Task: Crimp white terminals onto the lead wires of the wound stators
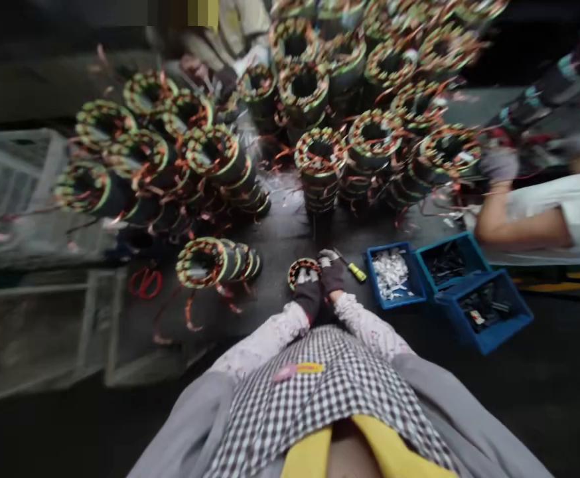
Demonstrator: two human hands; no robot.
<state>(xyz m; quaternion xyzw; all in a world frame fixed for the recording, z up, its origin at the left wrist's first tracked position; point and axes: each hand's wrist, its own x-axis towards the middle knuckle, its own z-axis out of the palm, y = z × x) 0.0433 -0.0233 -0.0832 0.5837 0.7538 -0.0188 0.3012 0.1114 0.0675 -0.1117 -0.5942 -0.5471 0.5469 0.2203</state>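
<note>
A single motor stator (297, 267), a ring with copper windings and a greenish edge, sits on the dark workbench in front of me. My left hand (308, 293), in a dark glove with pale fingertips, is closed over its near rim, fingers reaching into the ring. At the ring's right edge is my right hand (332, 272), gloved alike, its fingers curled; what they pinch, if anything, is too small to make out. Just right of that hand lies a screwdriver (357, 271) with a yellow handle.
Stacked stators (320, 156) crowd the back; another stack (220, 261) lies tipped at left. Red-handled scissors (145, 283) lie beyond it. Blue bins (403, 305) hold small white and black parts. A co-worker's gloved hand (500, 164) works at right. Plastic crates (26, 289) stand left.
</note>
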